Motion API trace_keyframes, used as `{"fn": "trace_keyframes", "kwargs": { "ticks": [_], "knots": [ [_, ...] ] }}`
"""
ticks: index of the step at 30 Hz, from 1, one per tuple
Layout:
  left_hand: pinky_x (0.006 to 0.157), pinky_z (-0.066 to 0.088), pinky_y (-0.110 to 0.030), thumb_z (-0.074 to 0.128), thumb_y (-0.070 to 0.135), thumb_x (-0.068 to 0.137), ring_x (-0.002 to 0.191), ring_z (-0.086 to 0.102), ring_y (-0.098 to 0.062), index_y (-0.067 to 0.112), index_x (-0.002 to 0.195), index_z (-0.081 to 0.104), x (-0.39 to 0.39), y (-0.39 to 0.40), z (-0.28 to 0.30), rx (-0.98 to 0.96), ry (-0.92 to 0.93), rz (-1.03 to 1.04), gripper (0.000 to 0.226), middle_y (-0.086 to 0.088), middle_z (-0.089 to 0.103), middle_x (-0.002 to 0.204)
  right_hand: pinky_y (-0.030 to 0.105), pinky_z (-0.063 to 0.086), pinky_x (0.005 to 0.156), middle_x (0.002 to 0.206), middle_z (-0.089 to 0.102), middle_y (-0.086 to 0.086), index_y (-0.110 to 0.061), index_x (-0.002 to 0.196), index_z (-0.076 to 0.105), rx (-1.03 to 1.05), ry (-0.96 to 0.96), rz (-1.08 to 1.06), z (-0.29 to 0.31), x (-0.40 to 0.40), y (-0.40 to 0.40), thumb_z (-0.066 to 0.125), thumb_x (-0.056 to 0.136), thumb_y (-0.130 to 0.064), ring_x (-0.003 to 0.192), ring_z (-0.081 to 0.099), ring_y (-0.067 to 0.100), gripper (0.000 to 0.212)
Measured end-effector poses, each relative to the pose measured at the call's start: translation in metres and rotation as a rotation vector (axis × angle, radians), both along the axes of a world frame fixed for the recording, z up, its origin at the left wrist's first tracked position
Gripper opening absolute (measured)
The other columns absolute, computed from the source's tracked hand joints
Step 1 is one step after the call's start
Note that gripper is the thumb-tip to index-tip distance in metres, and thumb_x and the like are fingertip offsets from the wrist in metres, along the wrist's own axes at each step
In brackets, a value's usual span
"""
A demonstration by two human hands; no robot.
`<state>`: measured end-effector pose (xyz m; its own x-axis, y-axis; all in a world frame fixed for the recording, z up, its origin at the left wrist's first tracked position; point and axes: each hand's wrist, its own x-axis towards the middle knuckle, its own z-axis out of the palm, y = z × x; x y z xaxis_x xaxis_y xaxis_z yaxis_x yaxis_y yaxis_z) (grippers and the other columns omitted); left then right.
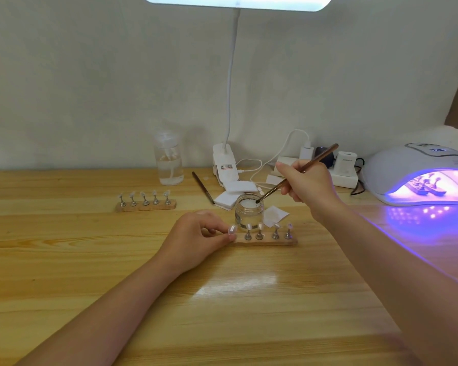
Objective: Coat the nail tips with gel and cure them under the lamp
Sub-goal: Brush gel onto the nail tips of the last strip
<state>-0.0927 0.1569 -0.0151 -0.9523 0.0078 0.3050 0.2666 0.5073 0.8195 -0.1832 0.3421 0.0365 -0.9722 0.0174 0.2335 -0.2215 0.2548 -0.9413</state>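
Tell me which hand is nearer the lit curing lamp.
Right. The right hand holds the brush over the jar, just left of the curing lamp; the left hand is farther left, at the nail stand.

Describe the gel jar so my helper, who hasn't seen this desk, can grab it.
Start at the glowing purple curing lamp on the right, then look left to mid-table. The gel jar stands just behind the nearer wooden nail-tip stand. It is small, clear glass and lidless, with a brush dipped into it, unlike the tall bottle farther left.
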Motion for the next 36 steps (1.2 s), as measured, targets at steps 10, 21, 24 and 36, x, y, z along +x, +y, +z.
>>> {"fn": "trace_keyframes", "kwargs": {
  "ticks": [10, 21, 24, 36],
  "knots": [
    [0.069, 0.049, -0.024, 0.077, 0.012, 0.070, 0.069, 0.055, 0.001, 0.031, 0.065, 0.069, 0.003, 0.001, 0.001, -0.039, 0.078, 0.023, 0.021, 0.009, 0.063, 0.073, 0.015, 0.034, 0.038, 0.037, 0.053, -0.005, -0.011, 0.058, 0.053, -0.033, -0.052, 0.034, 0.002, 0.002, 0.009, 0.062, 0.087, -0.030, 0.032, 0.037, 0.004, 0.036],
    [0.069, 0.049, -0.019, 0.076, 0.014, 0.071, 0.066, 0.058, 0.000, 0.036, 0.066, 0.067, 0.004, 0.001, 0.002, -0.074, 0.111, 0.018, 0.025, 0.018, 0.067, 0.068, 0.012, 0.038, 0.040, 0.043, 0.058, -0.005, -0.018, 0.073, 0.062, -0.177, 0.090, -0.002, 0.002, 0.013, 0.014, 0.057, 0.091, -0.032, 0.037, 0.048, 0.001, 0.023],
    [0.066, 0.046, -0.011, 0.074, 0.009, 0.072, 0.064, 0.058, 0.002, 0.033, 0.070, 0.068, 0.006, 0.001, 0.004, -0.045, 0.120, -0.002, 0.024, 0.019, 0.068, 0.070, 0.012, 0.043, 0.046, 0.052, 0.065, -0.004, -0.025, 0.082, 0.065, -0.179, 0.214, 0.114, -0.005, 0.033, 0.005, 0.051, 0.089, -0.041, 0.043, 0.056, 0.005, 0.023],
    [0.063, 0.040, -0.007, 0.074, 0.011, 0.073, 0.064, 0.055, 0.001, 0.027, 0.074, 0.072, 0.005, 0.002, 0.003, 0.002, 0.123, 0.038, 0.016, 0.009, 0.068, 0.069, 0.023, 0.047, 0.057, 0.062, 0.062, -0.007, -0.008, 0.066, 0.067, 0.053, 0.583, 0.285, -0.046, 0.071, -0.010, 0.046, 0.090, -0.030, 0.059, 0.058, 0.005, 0.039]
  ]
}}
